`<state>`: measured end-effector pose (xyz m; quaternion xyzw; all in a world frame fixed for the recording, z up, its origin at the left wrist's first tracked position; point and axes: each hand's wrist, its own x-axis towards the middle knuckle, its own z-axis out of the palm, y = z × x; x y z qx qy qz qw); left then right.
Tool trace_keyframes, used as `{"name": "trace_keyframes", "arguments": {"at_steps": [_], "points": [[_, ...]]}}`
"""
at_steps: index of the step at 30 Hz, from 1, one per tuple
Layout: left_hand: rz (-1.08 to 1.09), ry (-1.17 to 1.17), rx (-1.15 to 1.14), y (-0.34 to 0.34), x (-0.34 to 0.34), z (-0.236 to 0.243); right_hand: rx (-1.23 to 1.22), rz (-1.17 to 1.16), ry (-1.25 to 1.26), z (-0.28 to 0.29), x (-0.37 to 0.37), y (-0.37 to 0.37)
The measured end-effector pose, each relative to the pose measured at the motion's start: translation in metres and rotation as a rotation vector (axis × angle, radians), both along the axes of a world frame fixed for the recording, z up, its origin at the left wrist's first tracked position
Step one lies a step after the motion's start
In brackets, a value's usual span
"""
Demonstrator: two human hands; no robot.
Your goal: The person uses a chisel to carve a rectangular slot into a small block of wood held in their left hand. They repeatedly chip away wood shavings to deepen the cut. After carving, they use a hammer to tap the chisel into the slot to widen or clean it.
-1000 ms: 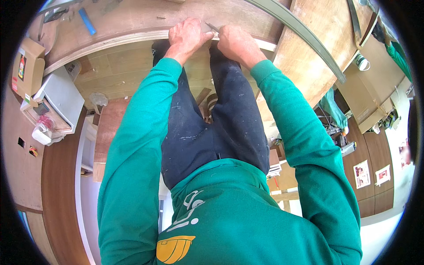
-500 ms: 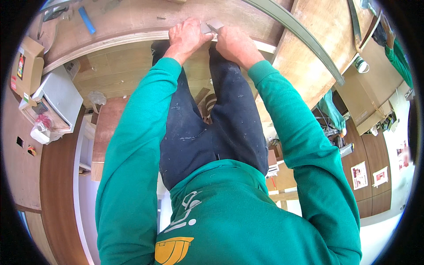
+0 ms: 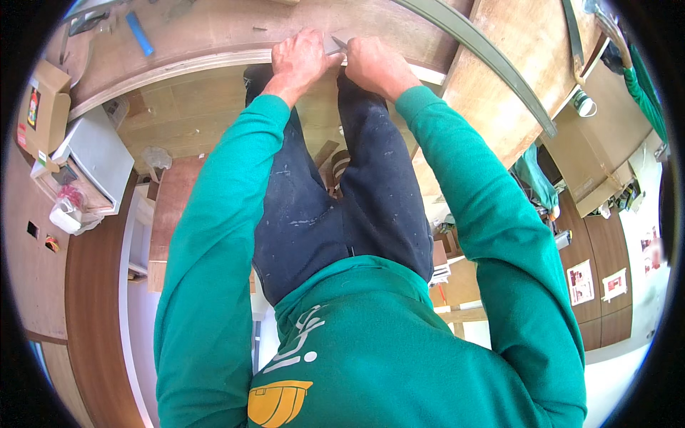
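Both my hands are together over the front edge of the wooden workbench [image 3: 214,32]. My left hand [image 3: 301,60] is closed, its thumb pointing right and pinching a thin pale flat piece [image 3: 334,51], seen nearly edge-on. Close beside it, my right hand [image 3: 377,65] is closed around a small knife. Only the dark pointed blade [image 3: 339,43] sticks out, tip toward the upper left, just above the pale piece. Its handle is hidden in my fist. I cannot tell whether blade and piece touch.
A blue strip [image 3: 139,33] lies on the bench at the left. A long grey-green curved strip [image 3: 485,57] crosses the right side above a plywood board [image 3: 524,43]. A cardboard box [image 3: 46,107] stands at far left. At the far right edge another person's green sleeve [image 3: 648,103] shows.
The pale piece has tilted from showing its flat face to nearly edge-on. My right hand has shifted slightly left, and the blade tip with it. My left hand has barely moved.
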<state>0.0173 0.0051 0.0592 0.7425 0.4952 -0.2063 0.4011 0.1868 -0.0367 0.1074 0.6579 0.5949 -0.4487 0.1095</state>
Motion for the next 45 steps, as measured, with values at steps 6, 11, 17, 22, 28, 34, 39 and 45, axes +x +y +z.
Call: {"name": "trace_keyframes", "arguments": {"at_steps": [6,11,17,22,28,34,39,45], "points": [[-0.001,-0.028,0.033,-0.002,-0.005,-0.009,-0.042,0.054,0.042,-0.002,0.008,0.005],[0.01,-0.011,-0.005,-0.003,-0.001,-0.007,-0.038,-0.18,0.245,-0.016,0.028,-0.015],[0.004,-0.022,0.038,-0.003,-0.003,-0.013,0.095,-0.222,0.122,0.006,0.022,-0.015],[-0.004,-0.016,0.029,-0.004,-0.002,-0.012,0.014,-0.156,0.032,0.009,0.014,-0.017],[0.026,-0.056,0.079,-0.013,-0.001,-0.013,0.005,-0.134,-0.01,0.012,0.009,-0.027],[0.011,0.006,0.022,-0.012,0.002,-0.012,0.046,-0.115,-0.036,0.011,0.006,-0.035],[0.027,-0.017,0.0,-0.01,0.003,-0.009,0.159,-0.057,-0.056,0.007,0.001,-0.032],[0.048,-0.015,0.025,-0.012,0.002,-0.009,0.2,-0.005,-0.101,0.007,-0.006,-0.034]]}}
